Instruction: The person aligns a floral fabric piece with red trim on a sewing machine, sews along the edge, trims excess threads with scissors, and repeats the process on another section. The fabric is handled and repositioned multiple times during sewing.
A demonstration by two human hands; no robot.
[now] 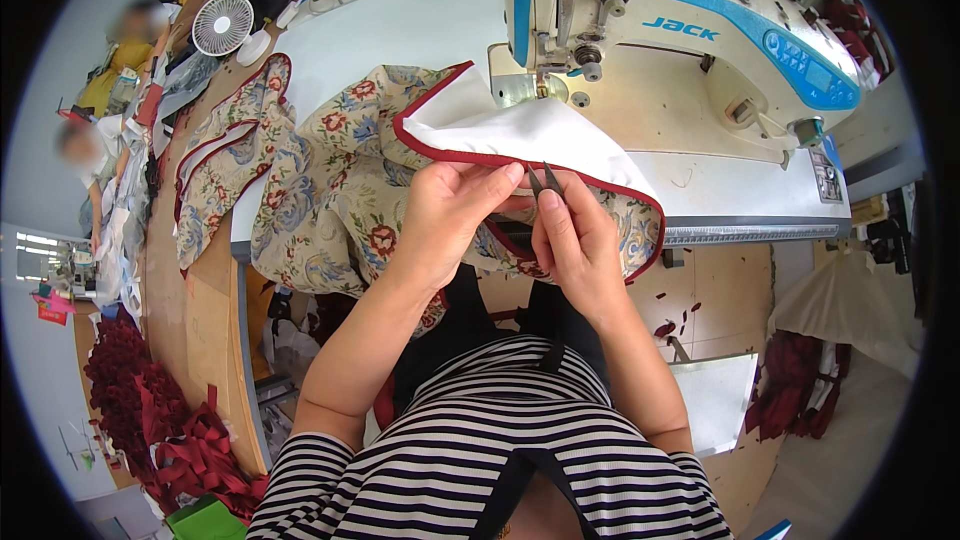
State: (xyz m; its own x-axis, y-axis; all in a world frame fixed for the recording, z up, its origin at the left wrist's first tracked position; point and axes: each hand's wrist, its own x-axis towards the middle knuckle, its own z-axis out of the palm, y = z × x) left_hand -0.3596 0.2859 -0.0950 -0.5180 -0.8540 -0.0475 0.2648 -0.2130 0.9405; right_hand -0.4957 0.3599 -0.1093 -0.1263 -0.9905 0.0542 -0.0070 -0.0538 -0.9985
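Note:
A floral tapestry-like fabric (345,155) with dark red binding (592,178) spreads over the table's front edge. One part is turned back and shows its white underside (535,132). My left hand (448,208) is closed, pinching the bound edge between thumb and fingers. Close beside it, my right hand (578,240) is closed around a pair of thread snips (541,180). Their dark pointed blades stand slightly apart, near the binding and my left thumb. The handles are mostly hidden in my right hand.
A white and blue sewing machine (680,25) stands just beyond the fabric, its needle area (548,85) near the white underside. At the far left are a small white fan (222,25) and piled cloth. Dark red strips (150,400) heap at lower left. Two people are in the left background.

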